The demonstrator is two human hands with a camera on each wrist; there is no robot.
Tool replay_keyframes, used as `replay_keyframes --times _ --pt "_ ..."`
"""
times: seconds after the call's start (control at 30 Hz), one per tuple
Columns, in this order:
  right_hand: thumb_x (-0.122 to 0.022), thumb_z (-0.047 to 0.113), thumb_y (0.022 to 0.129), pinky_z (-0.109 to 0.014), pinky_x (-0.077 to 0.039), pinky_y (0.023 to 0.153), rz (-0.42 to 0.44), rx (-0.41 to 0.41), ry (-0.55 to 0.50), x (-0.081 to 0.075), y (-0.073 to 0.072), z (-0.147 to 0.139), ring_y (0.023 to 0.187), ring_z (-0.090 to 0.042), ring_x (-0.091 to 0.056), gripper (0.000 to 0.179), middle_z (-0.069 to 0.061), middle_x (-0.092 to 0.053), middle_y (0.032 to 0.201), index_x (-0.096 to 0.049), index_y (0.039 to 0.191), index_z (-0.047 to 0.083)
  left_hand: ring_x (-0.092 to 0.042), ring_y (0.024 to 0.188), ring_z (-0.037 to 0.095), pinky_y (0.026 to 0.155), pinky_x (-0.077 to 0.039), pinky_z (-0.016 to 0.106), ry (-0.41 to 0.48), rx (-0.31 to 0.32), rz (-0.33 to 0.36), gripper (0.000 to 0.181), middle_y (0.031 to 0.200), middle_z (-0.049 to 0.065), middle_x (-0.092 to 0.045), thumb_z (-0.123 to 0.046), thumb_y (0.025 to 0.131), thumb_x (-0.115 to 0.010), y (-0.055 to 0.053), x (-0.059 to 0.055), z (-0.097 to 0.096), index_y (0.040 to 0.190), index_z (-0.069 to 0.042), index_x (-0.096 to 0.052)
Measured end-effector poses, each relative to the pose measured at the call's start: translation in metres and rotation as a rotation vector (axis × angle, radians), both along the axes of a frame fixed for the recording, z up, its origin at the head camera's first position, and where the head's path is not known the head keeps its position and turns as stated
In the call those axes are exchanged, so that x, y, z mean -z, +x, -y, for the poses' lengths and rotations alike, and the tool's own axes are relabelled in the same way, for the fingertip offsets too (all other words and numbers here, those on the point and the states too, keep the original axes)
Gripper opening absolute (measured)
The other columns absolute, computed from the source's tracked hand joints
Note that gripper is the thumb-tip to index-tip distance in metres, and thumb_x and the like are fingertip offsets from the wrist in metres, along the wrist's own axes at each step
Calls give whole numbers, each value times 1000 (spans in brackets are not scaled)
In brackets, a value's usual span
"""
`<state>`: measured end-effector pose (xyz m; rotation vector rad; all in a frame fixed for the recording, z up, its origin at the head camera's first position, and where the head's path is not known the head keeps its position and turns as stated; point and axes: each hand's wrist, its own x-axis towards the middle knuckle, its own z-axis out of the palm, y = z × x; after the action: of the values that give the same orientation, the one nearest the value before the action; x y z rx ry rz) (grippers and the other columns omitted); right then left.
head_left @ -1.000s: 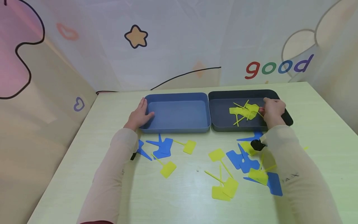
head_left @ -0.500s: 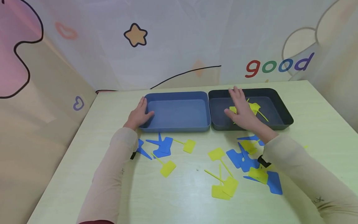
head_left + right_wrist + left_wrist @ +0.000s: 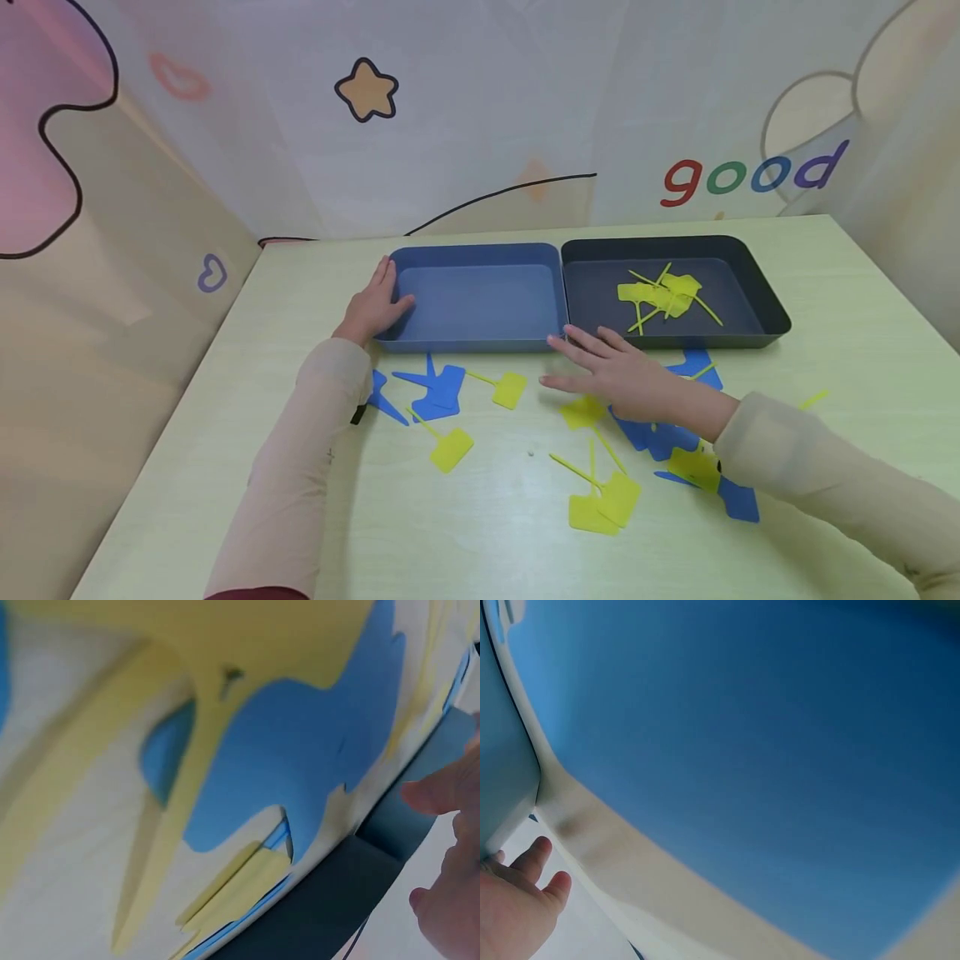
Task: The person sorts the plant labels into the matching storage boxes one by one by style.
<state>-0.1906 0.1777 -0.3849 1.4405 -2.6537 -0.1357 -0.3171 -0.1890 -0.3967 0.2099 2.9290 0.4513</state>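
My left hand rests on the left end of a blue tray, fingers straight along its outer side and thumb over the rim. My right hand, fingers spread and holding nothing, is over the table just in front of the trays. Beneath it lies a yellow T-shaped plant label, partly covered. Blue plant labels lie under the palm and wrist, also partly hidden. A pile of yellow plant labels lies in the black tray. In the right wrist view, yellow and blue labels overlap close to the camera.
The two trays stand side by side on a pale table. Blue labels and yellow labels lie before the blue tray. More yellow labels lie nearer the front. A printed cloth hangs behind.
My right hand has come out of the black tray, moving left and toward me, and its fingers have spread. The yellow pile stays in the tray. My left hand has not moved.
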Motion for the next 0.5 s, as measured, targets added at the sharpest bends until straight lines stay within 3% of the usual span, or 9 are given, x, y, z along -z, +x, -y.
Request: replay_keyframes --times 0.2,0.5 --pt "-63 -13 67 -56 -26 100 -13 -79 38 6 6 2 133 -33 -22 75 -10 -29 143 -51 123 36 -8 137 29 104 -25 48 -2 2 -2 75 149 11 9 -41 91 -38 -1 1 0 142 -2 1" --pt "-64 0 72 -57 -31 96 99 -48 52 -1 8 3 130 -36 -27 50 -13 -37 139 -60 115 25 -7 137 29 106 -22 47 2 -10 2 75 149 10 9 -41 91 -39 -2 2 0 142 -3 2"
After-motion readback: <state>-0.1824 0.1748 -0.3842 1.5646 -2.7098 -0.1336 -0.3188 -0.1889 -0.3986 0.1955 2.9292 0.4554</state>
